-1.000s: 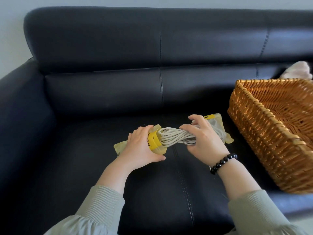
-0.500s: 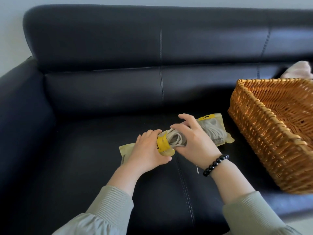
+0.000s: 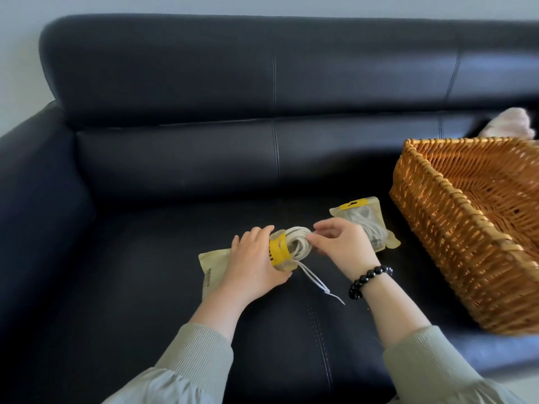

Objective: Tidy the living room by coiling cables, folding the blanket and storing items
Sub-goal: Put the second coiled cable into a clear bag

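The cable point(image 3: 297, 243) is light, soft and springy, best held across its loops near the pouch point(image 3: 213, 266) mouth. It lies mid-seat on the sofa point(image 3: 145, 287), half inside. The left hand point(image 3: 253, 258) grips the pouch mouth and the right hand point(image 3: 341, 246) pinches the loops. Since a second ago the cable sits deeper, and a loose end trails out.
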Available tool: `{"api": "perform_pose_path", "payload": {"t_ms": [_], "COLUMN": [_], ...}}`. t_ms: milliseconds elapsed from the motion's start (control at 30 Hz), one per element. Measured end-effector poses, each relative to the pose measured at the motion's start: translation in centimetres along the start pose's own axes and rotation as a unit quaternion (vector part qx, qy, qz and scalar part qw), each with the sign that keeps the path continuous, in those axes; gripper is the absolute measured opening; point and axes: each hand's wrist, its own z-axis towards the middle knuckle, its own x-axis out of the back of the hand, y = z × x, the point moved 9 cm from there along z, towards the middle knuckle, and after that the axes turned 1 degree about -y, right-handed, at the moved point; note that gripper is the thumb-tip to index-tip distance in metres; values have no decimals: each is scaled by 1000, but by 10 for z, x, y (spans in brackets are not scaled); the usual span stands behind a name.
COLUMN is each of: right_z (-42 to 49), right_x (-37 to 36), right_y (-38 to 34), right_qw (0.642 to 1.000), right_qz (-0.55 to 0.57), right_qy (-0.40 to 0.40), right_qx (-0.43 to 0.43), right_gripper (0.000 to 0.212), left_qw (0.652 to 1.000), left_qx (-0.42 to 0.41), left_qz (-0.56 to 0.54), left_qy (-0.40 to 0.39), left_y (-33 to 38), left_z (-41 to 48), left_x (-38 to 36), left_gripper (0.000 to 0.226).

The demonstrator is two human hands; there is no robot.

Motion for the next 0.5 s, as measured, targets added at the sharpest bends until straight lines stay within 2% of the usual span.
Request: {"api": "perform_pose_path", "payload": {"t_ms": [100, 200, 300, 433, 500], "right_z": [-9, -15, -16, -19, -20], "right_x": [6, 3, 2, -23, -20], "right_y": [-25, -36, -48, -51, -55], "right_qw": [997, 994, 986, 972, 973], "right_qz": [8, 1, -59, -118, -95], "right_qy": [16, 5, 0, -103, -99], "right_qx": [70, 105, 155, 173, 186], "right_gripper": [18, 14, 15, 23, 27], "left_qw": [998, 993, 986, 975, 969], "left_qx": [11, 1, -17, -30, -26], "left_qz": [-58, -106, -145, -208, -227], "left_qy": [35, 60, 74, 79, 88], "left_y": [0, 6, 13, 22, 22], "left_z": [0, -3, -5, -7, -8], "left_x": [10, 16, 19, 22, 24], "left_gripper": [97, 100, 103, 101, 97]}}
